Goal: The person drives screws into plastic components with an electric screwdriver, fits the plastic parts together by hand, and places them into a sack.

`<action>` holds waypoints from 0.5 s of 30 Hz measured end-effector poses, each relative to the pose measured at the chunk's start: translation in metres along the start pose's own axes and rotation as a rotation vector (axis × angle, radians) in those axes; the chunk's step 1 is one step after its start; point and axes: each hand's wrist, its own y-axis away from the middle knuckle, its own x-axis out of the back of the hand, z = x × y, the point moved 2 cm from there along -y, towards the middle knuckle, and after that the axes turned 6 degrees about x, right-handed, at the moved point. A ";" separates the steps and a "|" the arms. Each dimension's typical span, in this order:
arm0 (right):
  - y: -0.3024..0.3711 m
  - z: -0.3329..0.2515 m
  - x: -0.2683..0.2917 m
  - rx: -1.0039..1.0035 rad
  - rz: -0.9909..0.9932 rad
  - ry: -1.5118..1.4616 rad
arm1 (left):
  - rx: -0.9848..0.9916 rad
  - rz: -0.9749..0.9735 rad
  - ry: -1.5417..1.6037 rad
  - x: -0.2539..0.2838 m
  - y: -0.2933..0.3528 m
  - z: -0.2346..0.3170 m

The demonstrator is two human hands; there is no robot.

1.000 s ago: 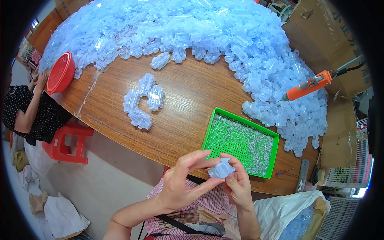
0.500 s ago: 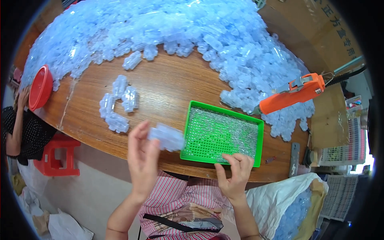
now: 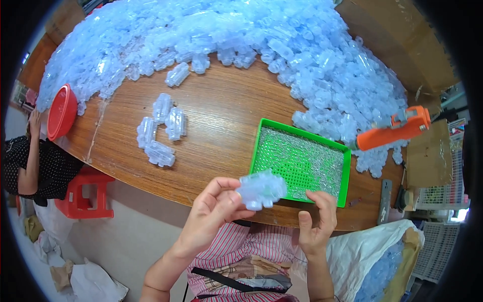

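Note:
A clear, bluish plastic piece with a ribbed, several-tubed shape is pinched between the thumb and fingers of my left hand. It hangs over the near left corner of the green tray, hiding part of the rim. Many small shiny metal pieces, too fine to name, lie across the tray's perforated floor. Curved over the tray's near edge, my right hand has its thumb apart from its fingers; nothing shows between them. Four-sided in layout, several similar clear plastic pieces rest on the table to the left.
A big heap of clear plastic pieces covers the table's far side. An orange electric screwdriver hangs beyond the tray's right side. A red bowl stands far left, near another person's arm. A white sack is at lower right.
My left hand has brought the plastic piece rightward and nearer to me, toward my right hand. My right hand has lifted slightly from the tray, its thumb parting. The view has shifted.

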 end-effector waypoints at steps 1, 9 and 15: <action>-0.002 -0.009 -0.001 -0.100 -0.025 -0.187 | 0.046 -0.035 -0.029 -0.002 0.003 -0.004; -0.009 -0.031 0.000 -0.058 -0.192 -0.465 | 0.186 -0.246 -0.057 -0.008 -0.001 -0.037; -0.002 -0.038 0.001 -0.026 -0.294 -0.428 | 0.229 -0.254 -0.069 -0.016 0.005 -0.028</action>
